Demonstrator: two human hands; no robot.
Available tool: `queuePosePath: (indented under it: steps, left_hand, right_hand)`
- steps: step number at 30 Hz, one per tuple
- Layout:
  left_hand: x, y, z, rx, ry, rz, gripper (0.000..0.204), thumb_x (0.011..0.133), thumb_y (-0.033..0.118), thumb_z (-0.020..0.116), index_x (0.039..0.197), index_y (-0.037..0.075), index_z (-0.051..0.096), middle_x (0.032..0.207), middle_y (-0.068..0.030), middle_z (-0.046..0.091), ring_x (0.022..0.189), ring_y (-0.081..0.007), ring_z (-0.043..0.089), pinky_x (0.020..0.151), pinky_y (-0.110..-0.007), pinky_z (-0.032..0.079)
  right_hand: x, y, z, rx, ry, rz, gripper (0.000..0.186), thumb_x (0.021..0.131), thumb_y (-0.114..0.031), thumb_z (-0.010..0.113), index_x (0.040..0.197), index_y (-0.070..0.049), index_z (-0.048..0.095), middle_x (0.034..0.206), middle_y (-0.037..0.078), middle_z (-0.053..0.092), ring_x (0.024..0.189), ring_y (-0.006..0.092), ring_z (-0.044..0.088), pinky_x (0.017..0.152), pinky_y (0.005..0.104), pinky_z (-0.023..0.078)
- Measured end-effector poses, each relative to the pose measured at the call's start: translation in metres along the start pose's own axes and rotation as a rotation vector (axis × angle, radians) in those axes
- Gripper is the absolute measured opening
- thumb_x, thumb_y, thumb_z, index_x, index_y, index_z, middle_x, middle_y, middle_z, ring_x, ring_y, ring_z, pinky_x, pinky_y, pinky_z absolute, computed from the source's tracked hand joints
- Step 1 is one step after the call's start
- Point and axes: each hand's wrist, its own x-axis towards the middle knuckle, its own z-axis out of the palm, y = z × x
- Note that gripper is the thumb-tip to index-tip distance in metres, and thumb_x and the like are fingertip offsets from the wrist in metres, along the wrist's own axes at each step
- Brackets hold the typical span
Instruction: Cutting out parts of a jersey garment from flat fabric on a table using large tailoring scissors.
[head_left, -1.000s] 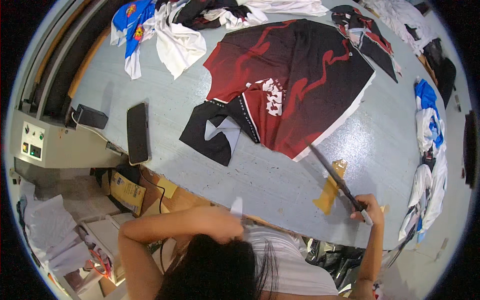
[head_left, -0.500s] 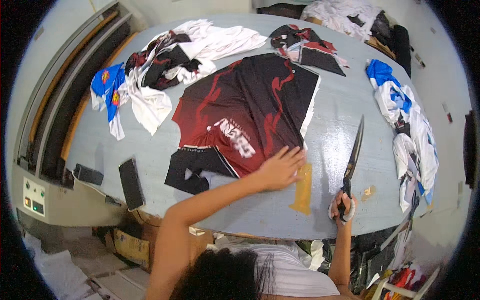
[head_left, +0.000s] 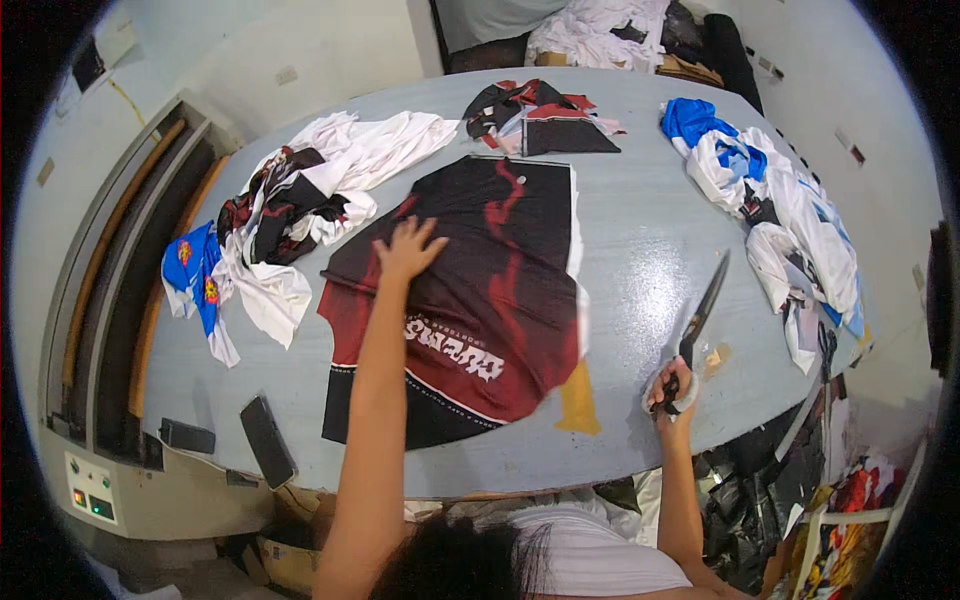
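Note:
A black and dark-red printed fabric panel (head_left: 480, 240) lies spread on the grey table (head_left: 620, 450), with a white strip along its right edge. My left hand (head_left: 408, 250) rests on the panel's upper left part, fingers spread and flat. Toward the table's front right, my right hand (head_left: 672, 388) is closed round the handles of large fabric scissors (head_left: 706, 308). Their long blades point up and away over the tabletop, apart from the panel, and look closed together. Yellow tape (head_left: 579, 402) sticks to the table beside the panel's lower right corner.
Heaps of white and dark fabric (head_left: 290, 200) lie at the left, dark scraps (head_left: 540, 115) at the back, and blue-white cloth (head_left: 790, 220) along the right. A phone (head_left: 267, 441) and a small black box (head_left: 187, 435) sit front left. A machine with rollers (head_left: 130, 300) borders the left side.
My left hand has moved from the panel's lower right edge to its upper left. The panel's folded lower part now lies flatter. My right hand still holds the scissors.

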Motion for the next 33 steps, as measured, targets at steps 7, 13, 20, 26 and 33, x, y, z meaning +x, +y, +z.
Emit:
queuePosePath:
  steps: [7, 13, 20, 26, 33]
  left_hand:
    - [-0.013, -0.094, -0.003, 0.097, 0.349, -1.007, 0.058, 0.085, 0.039, 0.039, 0.133, 0.006, 0.037, 0.140, -0.0190, 0.030, 0.131, -0.0348, 0.024, 0.100, -0.064, 0.014]
    - [-0.054, 0.032, -0.016, 0.027, 0.549, 0.230, 0.045, 0.081, 0.026, 0.052, 0.118, 0.001, 0.050, 0.125, -0.0209, 0.045, 0.119, -0.0391, 0.038, 0.092, -0.056, 0.032]
    - [-0.217, 0.159, -0.007, -0.021, 0.029, 0.582, 0.059, 0.088, 0.052, 0.037, 0.137, 0.019, 0.035, 0.142, -0.0179, 0.027, 0.130, -0.0433, 0.023, 0.101, -0.065, 0.010]
    - [-0.111, 0.161, -0.059, -0.075, -0.705, 0.524, 0.055, 0.092, 0.051, 0.024, 0.132, 0.016, 0.040, 0.141, -0.0162, 0.030, 0.130, -0.0437, 0.025, 0.094, -0.073, 0.011]
    - [0.031, 0.073, 0.029, -0.061, 0.140, 0.328, 0.067, 0.086, 0.060, 0.034, 0.137, 0.016, 0.035, 0.142, -0.0180, 0.029, 0.132, -0.0373, 0.024, 0.102, -0.062, 0.011]
  right_hand:
    - [-0.001, -0.004, 0.011, -0.237, -0.118, 0.037, 0.034, 0.084, -0.032, 0.058, 0.067, -0.007, 0.044, 0.046, 0.003, 0.042, 0.032, 0.0128, 0.039, 0.031, 0.0263, 0.032]
    - [0.002, -0.005, 0.008, -0.161, -0.096, 0.064, 0.033, 0.085, -0.027, 0.058, 0.065, -0.006, 0.043, 0.045, 0.003, 0.042, 0.031, 0.0139, 0.041, 0.030, 0.0279, 0.032]
    - [0.000, -0.002, 0.008, -0.251, -0.084, -0.034, 0.039, 0.086, -0.036, 0.056, 0.064, -0.007, 0.043, 0.041, 0.004, 0.040, 0.029, 0.0139, 0.038, 0.028, 0.0273, 0.031]
    - [0.003, 0.002, -0.004, -0.258, -0.105, -0.043, 0.040, 0.084, -0.037, 0.059, 0.064, -0.006, 0.043, 0.041, 0.004, 0.041, 0.030, 0.0143, 0.040, 0.029, 0.0274, 0.032]
    - [-0.001, -0.003, 0.015, -0.208, -0.103, 0.020, 0.038, 0.083, -0.036, 0.061, 0.066, -0.007, 0.043, 0.043, 0.005, 0.042, 0.030, 0.0155, 0.041, 0.030, 0.0280, 0.033]
